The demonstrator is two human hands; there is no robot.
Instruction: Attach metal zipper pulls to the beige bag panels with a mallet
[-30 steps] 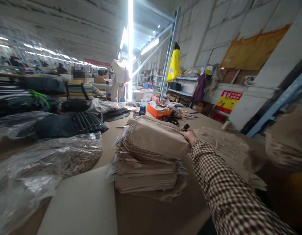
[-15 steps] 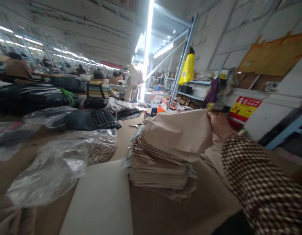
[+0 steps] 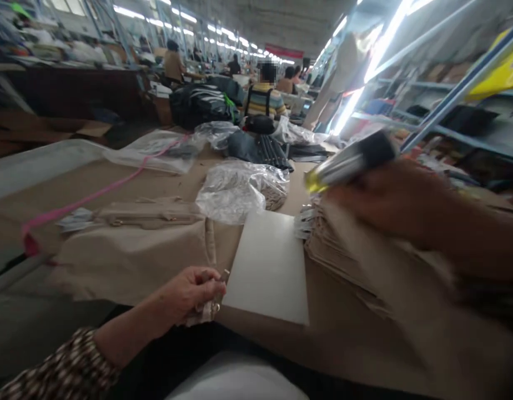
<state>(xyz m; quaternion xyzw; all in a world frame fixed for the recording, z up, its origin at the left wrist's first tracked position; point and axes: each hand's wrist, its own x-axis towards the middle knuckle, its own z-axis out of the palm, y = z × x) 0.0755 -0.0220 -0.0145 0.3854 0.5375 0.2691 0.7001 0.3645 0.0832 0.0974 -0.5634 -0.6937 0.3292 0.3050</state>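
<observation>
My left hand (image 3: pixel 198 291) is closed on a short beige strap (image 3: pixel 204 314) with small metal fittings, near the table's front edge. Blurred by motion, my right hand (image 3: pixel 390 194) is closed around a tool with a yellow tip and a black end (image 3: pixel 350 161); its exact kind is unclear. A beige fabric panel (image 3: pixel 377 272) hangs from the same hand, over the stack of beige fabric pieces (image 3: pixel 335 250). Between the hands lies a pale flat board (image 3: pixel 268 272). Left of it rests a beige bag piece with a zipper (image 3: pixel 140 250).
A clear plastic bag (image 3: pixel 227 191) partly covers beige pieces behind the board. Dark fabric parts (image 3: pixel 256 150) lie farther back. A pink strip (image 3: pixel 98 191) crosses the left side. A blue metal frame (image 3: pixel 443 103) rises at right; people sit working beyond.
The view has swung left. My right hand has lifted the fabric panel off the stack's top and brought it nearer. My left hand, holding the strap, has come into view.
</observation>
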